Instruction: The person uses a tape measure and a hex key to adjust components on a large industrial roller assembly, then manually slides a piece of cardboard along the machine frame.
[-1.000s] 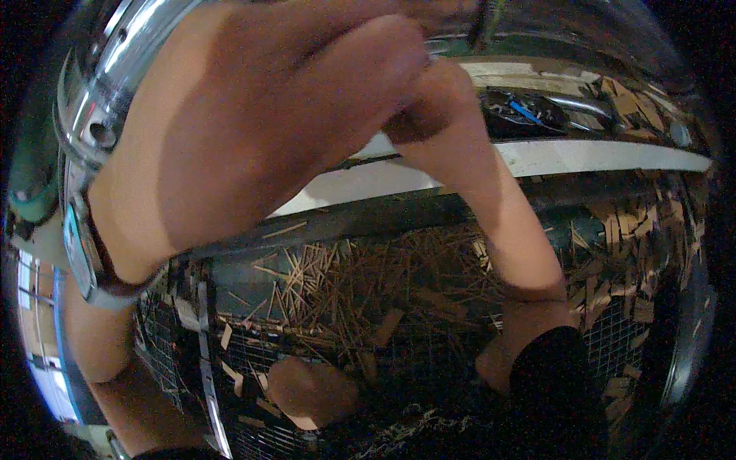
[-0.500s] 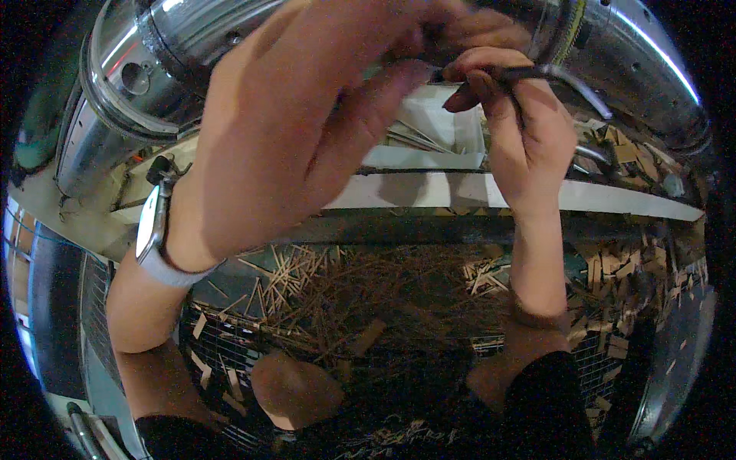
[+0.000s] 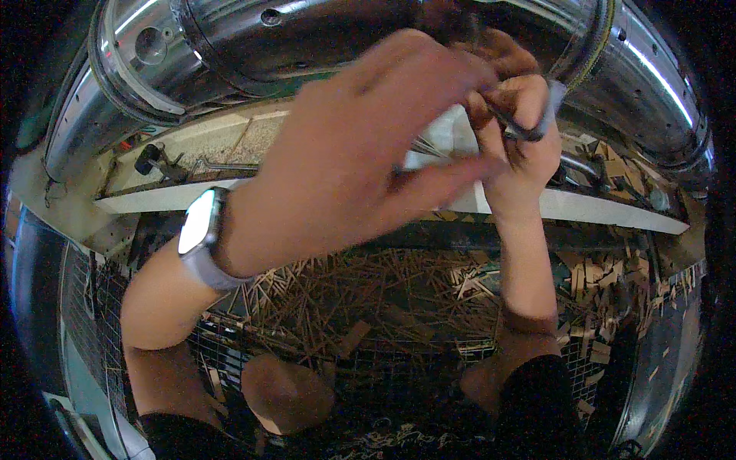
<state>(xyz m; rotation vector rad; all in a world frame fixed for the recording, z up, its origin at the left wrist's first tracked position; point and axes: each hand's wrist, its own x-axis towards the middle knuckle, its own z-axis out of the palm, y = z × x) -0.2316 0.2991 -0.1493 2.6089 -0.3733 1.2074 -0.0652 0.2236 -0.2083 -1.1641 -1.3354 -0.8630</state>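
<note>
My right hand [image 3: 529, 157] is closed round a dark, bent metal rod that looks like a hex key [image 3: 530, 135], its pale end turned upward beside the fingers. From the left, my left hand [image 3: 356, 146] reaches across toward it, smeared by motion. The left thumb stands apart from the other fingers, and nothing shows between them. Above both hands runs a large shiny metal cylinder [image 3: 307, 50] with holes and bands round it. Shadow hides the fingertips' contact with the cylinder. A smartwatch [image 3: 201, 222] is on my left wrist.
Below the cylinder, a pale-edged trough [image 3: 153, 198] holds a dark-knobbed tool [image 3: 149, 159], a metal rod [image 3: 226, 166] and a white container [image 3: 445, 138]. Cardboard strips [image 3: 345, 291] lie heaped below, with more scraps [image 3: 594, 284] at the right, over wire mesh.
My left hand has moved right and slightly down, its thumb spreading from the fingers. In my right hand the hex key has turned, its free end swinging from pointing down-right to pointing up.
</note>
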